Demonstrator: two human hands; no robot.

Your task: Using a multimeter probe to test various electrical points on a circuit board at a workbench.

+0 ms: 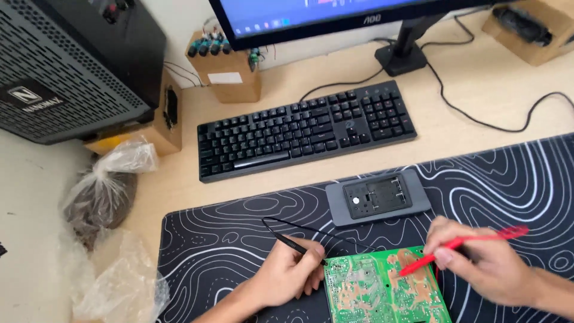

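A green circuit board [382, 290] lies on a black desk mat [227, 239] with white wavy lines, at the bottom centre. My left hand [287, 275] grips a black probe [294, 244] whose tip touches the board's left edge. Its thin black lead loops up over the mat. My right hand [484, 260] holds a red probe [460, 244], tip pressed onto the board's upper right part. A grey meter-like device [378, 196] lies on the mat just beyond the board.
A black keyboard [305, 128] sits behind the mat, under a monitor [323, 18] on its stand [403, 54]. Cardboard boxes [227, 69] stand at the back. A black perforated case [66, 66] and clear plastic bags [107, 191] are at the left.
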